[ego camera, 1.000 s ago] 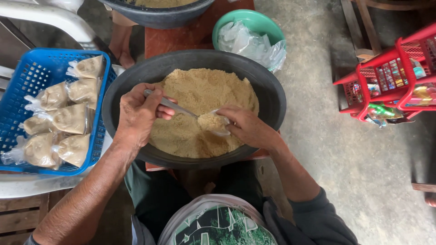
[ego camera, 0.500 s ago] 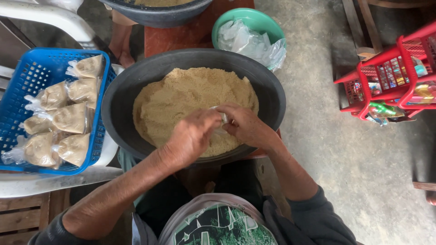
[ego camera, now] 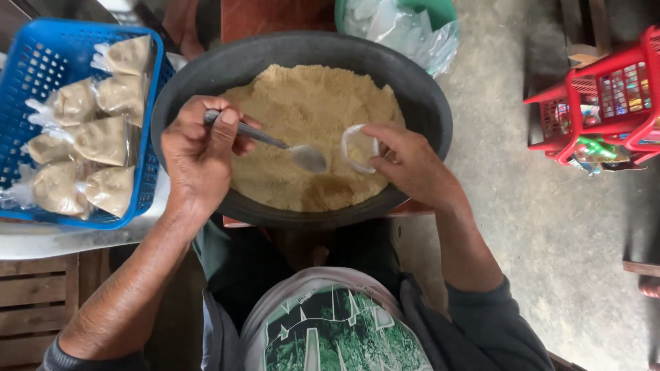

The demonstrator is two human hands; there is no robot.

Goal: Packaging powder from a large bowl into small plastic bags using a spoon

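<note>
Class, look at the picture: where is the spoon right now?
In the head view, the spoon is in the left hand, over the powder in the black bowl, its tip beside the small bag.

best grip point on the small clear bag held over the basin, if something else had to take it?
Probably the rim of the clear bag, at its near edge, coming from the basin's right side as the right hand does. The mouth is held open facing the spoon in the left hand, so a rim pinch keeps it open and leaves that side free.

Bare grey concrete floor [ego camera: 550, 227] is taking up the right side, daylight falling on it, with a wooden crate [ego camera: 34, 302] sitting near left.
</note>
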